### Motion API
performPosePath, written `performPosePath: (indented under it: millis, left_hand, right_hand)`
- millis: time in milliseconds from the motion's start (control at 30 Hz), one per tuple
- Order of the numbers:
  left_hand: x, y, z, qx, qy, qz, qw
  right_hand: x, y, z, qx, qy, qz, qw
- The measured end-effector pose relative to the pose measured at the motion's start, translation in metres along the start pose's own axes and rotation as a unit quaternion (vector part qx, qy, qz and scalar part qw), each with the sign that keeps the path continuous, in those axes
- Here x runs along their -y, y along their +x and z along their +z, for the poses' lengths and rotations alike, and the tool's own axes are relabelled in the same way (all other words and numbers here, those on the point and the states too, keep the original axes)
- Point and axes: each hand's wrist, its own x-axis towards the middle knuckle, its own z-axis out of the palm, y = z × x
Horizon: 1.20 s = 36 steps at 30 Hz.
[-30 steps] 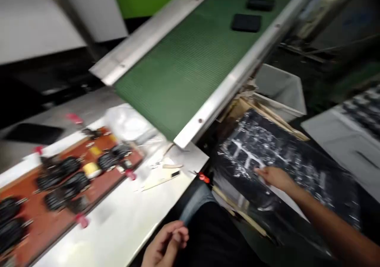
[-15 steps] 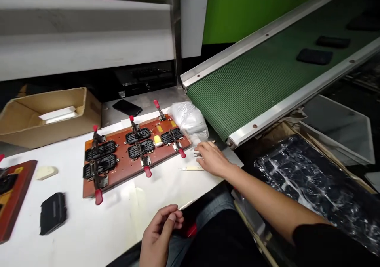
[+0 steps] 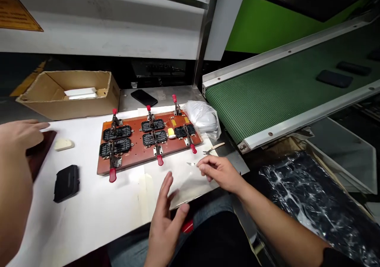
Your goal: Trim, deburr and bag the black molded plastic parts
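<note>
My right hand point(image 3: 221, 172) rests on the white table top near its right edge, fingers pinched on a small knife whose blade tip point(image 3: 190, 164) points left. My left hand point(image 3: 166, 219) hovers over the table's front edge with fingers stretched and nothing in it. Just beyond both hands lies a brown jig board point(image 3: 135, 156) with red toggle clamps and several black parts clamped on it. A second small tool with a pale handle point(image 3: 214, 147) lies beside the board's right end.
Another person's hand and forearm point(image 3: 14, 160) reach in at the far left. A loose black part point(image 3: 67, 182), a cream block point(image 3: 63, 144), a phone point(image 3: 144, 97), a cardboard box point(image 3: 68, 94) and a white bag point(image 3: 203, 116) are on the table. A green conveyor point(image 3: 282, 96) carries black parts point(image 3: 334, 78); a black-lined box point(image 3: 311, 203) stands at the right.
The view swung left from the black-lined box to the table. My right hand left the box, came to the table and closed on the small knife. My left hand opened. Another person's hand entered at left.
</note>
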Motion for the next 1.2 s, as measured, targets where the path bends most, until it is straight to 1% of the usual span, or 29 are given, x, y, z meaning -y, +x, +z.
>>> performPosePath:
  millis: [33,67,133,267,333,467,633,700,733,800,833,900,967,1000,1067,1133,1200]
  left_hand:
    - [-0.005,0.004,0.003,0.031,0.013,0.014,0.999]
    - [-0.009,0.008,0.005,0.059,0.021,0.014,0.998]
    - [-0.013,0.014,0.008,0.093,0.022,-0.013,0.995]
    - [-0.011,0.013,0.010,0.073,-0.014,-0.060,0.995]
    - [-0.008,0.009,0.011,0.077,-0.039,-0.084,0.993]
    - [-0.007,0.002,0.008,0.108,-0.053,-0.131,0.984]
    - [-0.010,-0.002,0.004,0.147,-0.042,-0.134,0.979]
    - [-0.010,-0.003,0.005,0.137,-0.028,-0.144,0.980]
    - [-0.009,-0.003,0.006,0.121,-0.025,-0.149,0.981]
    - [-0.007,-0.003,0.011,0.063,-0.032,-0.146,0.987]
    - [-0.005,-0.002,0.014,0.032,-0.039,-0.139,0.989]
    - [-0.002,-0.001,0.019,-0.016,-0.048,-0.121,0.991]
    - [0.000,0.000,0.023,-0.036,-0.031,-0.105,0.993]
    - [0.001,0.000,0.024,-0.041,-0.013,-0.101,0.994]
    - [0.003,-0.001,0.026,-0.046,0.036,-0.098,0.993]
    - [0.004,-0.003,0.027,-0.052,0.088,-0.099,0.990]
    - [0.005,-0.004,0.028,-0.062,0.123,-0.094,0.986]
  right_hand:
    - [0.005,-0.005,0.007,0.031,0.030,0.011,0.999]
    - [0.010,-0.010,0.012,0.050,0.046,0.019,0.998]
    - [0.015,-0.013,0.019,0.054,0.063,0.022,0.996]
    - [0.014,-0.012,0.018,0.021,0.094,0.024,0.995]
    - [0.010,-0.011,0.016,0.010,0.105,0.028,0.994]
    - [0.002,-0.012,0.014,0.004,0.101,0.049,0.994]
    - [-0.005,-0.004,0.009,-0.019,0.099,0.044,0.994]
    - [-0.010,-0.001,0.007,-0.027,0.137,0.051,0.989]
    - [-0.013,0.000,0.008,-0.028,0.175,0.055,0.983]
    - [-0.020,-0.003,0.011,-0.017,0.275,0.064,0.959]
    - [-0.025,-0.006,0.015,-0.001,0.320,0.070,0.945]
    - [-0.034,-0.015,0.023,0.050,0.378,0.093,0.920]
    - [-0.041,-0.024,0.032,0.101,0.394,0.113,0.907]
    - [-0.043,-0.027,0.036,0.115,0.390,0.116,0.906]
    - [-0.046,-0.029,0.041,0.117,0.366,0.117,0.916]
    - [-0.048,-0.027,0.044,0.096,0.329,0.123,0.931]
    - [-0.048,-0.023,0.044,0.063,0.296,0.128,0.945]
